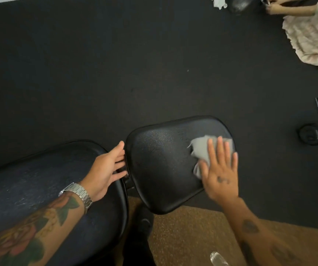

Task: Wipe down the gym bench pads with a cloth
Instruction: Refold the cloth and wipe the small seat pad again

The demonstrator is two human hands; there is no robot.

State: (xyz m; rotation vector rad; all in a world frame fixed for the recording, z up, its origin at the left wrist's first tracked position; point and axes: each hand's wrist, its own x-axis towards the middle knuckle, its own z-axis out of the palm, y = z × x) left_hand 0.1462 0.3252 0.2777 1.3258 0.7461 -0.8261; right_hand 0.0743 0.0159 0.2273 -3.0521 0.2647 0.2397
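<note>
Bottle (218, 259) lying nearest. Left hand (106, 169), grip spread, steadying the seat pad (164, 164) edge. Right hand (219, 169), grip spread flat, pressing the cloth (200, 148) onto it. Back pad (49, 189) showing streaks; wiping seemingly midway.

The right hand (220, 169) covers the near part of the grey cloth (202, 148), so the grip under the palm cannot be seen. The long pad (39, 179) under the left forearm is cut by the left edge. A clear object (218, 259) at the bottom edge is blurred.
</note>
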